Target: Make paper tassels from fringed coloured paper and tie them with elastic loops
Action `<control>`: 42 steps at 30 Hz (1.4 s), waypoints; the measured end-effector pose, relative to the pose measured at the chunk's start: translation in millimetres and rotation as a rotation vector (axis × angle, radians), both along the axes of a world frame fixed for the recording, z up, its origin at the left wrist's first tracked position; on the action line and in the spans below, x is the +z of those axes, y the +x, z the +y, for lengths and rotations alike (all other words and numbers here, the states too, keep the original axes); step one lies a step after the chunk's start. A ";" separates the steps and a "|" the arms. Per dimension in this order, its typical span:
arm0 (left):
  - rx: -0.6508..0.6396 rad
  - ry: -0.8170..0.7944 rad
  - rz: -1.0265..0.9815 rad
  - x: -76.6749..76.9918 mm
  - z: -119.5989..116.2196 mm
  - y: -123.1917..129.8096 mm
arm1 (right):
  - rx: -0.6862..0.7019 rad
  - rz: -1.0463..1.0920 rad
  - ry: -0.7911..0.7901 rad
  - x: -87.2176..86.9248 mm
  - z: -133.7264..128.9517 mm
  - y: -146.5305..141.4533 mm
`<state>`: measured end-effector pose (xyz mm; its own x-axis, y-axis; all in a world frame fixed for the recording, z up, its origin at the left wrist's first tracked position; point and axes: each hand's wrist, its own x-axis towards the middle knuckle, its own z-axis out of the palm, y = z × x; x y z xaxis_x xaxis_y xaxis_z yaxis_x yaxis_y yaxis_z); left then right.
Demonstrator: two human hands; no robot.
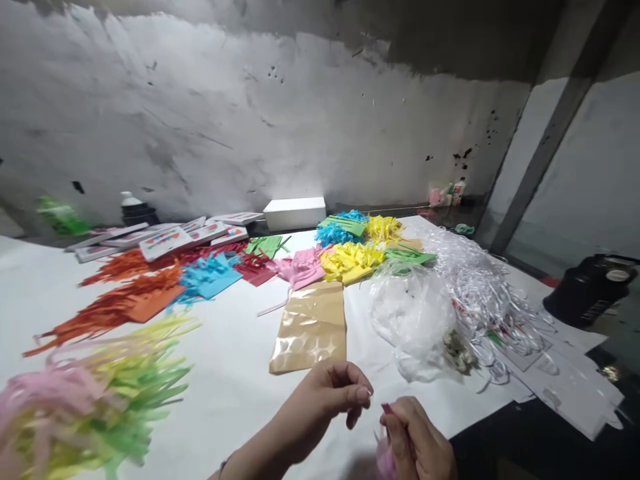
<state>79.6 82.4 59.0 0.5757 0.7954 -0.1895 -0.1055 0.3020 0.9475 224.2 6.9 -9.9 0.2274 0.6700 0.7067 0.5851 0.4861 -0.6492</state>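
Note:
My left hand (340, 397) is above the table's near edge, thumb and forefinger pinched together. A tiny pale glint shows at its fingertips, too small to name. Close by on the right, my right hand (420, 440) grips a pink paper strip (385, 460), whose darker end sticks up past the thumb. The two hands are a short gap apart. Just beyond them lies a brown backing sheet (313, 320) with clear round stickers on its lower part.
Fringed paper bundles lie around: orange (155, 300), blue (213, 273), pink (303, 267), yellow (353, 260), and a mixed pile (100, 407) at near left. A clear plastic bag (410, 320) and white string (475, 280) are right. A black container (587, 290) stands far right; a white box (295, 215) is behind.

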 end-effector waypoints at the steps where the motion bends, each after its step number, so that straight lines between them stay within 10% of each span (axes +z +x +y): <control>1: 0.027 -0.025 -0.040 -2.0 -9.1 -7.8 | 0.052 -0.019 0.011 3.5 0.4 -5.4; 12: 0.248 0.037 0.014 -12.9 -58.1 -63.7 | 0.284 -0.185 -0.055 7.4 -16.8 -47.3; 42: 0.166 0.629 0.385 -29.1 -88.5 -96.3 | 0.605 -0.378 -0.237 12.7 -30.8 -42.8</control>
<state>-16.7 -6.2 29.9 0.4237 0.8906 0.1653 0.2710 -0.2987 0.9150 181.5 -23.9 2.8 -0.4587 0.7445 0.4851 0.4637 0.6662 -0.5841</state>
